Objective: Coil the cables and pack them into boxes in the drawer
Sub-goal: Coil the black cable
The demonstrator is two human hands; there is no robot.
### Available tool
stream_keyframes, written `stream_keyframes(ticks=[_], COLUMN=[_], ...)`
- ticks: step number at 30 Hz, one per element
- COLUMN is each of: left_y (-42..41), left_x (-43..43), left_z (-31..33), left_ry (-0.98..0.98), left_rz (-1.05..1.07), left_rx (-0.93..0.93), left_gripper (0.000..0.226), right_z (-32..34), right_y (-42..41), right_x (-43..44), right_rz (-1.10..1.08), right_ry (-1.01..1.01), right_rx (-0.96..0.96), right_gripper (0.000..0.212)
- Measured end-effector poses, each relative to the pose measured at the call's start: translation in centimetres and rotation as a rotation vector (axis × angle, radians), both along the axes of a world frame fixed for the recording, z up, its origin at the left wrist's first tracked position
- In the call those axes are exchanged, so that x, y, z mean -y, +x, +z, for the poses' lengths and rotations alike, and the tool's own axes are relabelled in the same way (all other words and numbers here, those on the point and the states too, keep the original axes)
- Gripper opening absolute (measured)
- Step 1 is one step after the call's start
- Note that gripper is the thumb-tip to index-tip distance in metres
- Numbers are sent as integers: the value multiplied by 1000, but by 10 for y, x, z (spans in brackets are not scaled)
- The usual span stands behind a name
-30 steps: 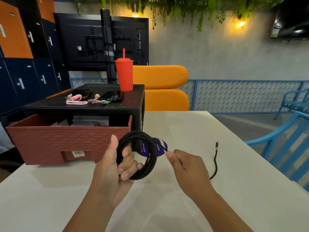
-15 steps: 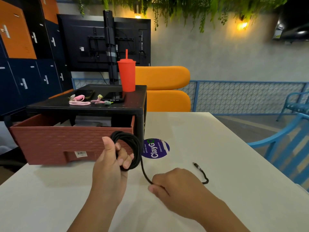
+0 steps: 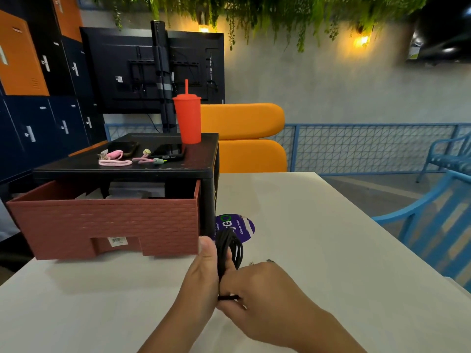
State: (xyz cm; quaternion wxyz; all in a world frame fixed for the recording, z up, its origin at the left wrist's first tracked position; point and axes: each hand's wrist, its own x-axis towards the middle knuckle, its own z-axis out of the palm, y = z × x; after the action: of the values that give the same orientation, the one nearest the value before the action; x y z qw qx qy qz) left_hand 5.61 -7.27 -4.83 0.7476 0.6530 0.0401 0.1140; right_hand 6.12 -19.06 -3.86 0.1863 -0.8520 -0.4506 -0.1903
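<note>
- Head view: both hands meet over the white tabletop (image 3: pixel 318 238), just in front of the open drawer.
- The left hand (image 3: pixel 204 273) grips the thin black cable (image 3: pixel 229 247), which is gathered into a narrow upright bundle of loops; the thumb stands up along the loops' left side and the fingers are hidden behind them.
- The right hand (image 3: pixel 262 294) is curled against the bundle's lower end and pinches a short black strand that crosses it near the bottom.
- A small metallic tip shows just above the right knuckles; it may be the plug, but it is too small to be sure.
- The step in hand looks like finishing the coil, cinching the loose tail round the loops so they hold together.
- The reddish-brown brick-patterned plastic drawer (image 3: pixel 107 225) stands pulled out from under the black plastic stand (image 3: pixel 153 168), to the left of the hands and near them.
- Pale box shapes (image 3: pixel 137 192) show inside it, though their openings cannot be made out.
- Next, the tail probably needs tucking, then the bundle must be lifted over the drawer's front wall and set into a box without springing apart.
- On the stand lie pink coiled cords (image 3: pixel 114 159), two dark phones (image 3: pixel 168 151) and a red lidded tumbler with a straw (image 3: pixel 187 121).
</note>
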Motion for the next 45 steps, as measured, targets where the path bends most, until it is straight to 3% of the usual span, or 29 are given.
stream_keyframes(ticks=[6,10,12,17,20,31,35,39,42,45], left_y=[-4,-8,-7,-7,-8,-5,-7,-12,-13,-13], left_x=[-6,-6,-7,-10,-11,-18,-10,-5,-6,-6], left_z=[4,8,7,9,10,1,1,6,8,13], left_ry=[190,270,264,52,52,-117,-64,-82,-193,-349], left_rz=[-172,-276,-321,-419,-449,-616,-568,-535,-541,-464], left_rx=[-23,-4,-17,-50,-50,-109,-116,-97,-55,-41], left_gripper=[81,69,65,65,58,47,63,68,42,32], right_z=[4,9,10,13,15,12,10,13,15,11], right_y=[5,6,5,10,11,15,15,20,22,19], right_x=[2,8,9,12,15,16,16,21,23,20], right_rz=[14,68,76,-59,-80,-192,-137,-169,-173,-103], right_ry=[186,412,522,728,794,830,769,787,790,830], right_rx=[-169,-529,-618,-546,-579,-544,-545,-514,-600,-727], right_gripper=[18,12,15,9,30,30,21,27,38,46])
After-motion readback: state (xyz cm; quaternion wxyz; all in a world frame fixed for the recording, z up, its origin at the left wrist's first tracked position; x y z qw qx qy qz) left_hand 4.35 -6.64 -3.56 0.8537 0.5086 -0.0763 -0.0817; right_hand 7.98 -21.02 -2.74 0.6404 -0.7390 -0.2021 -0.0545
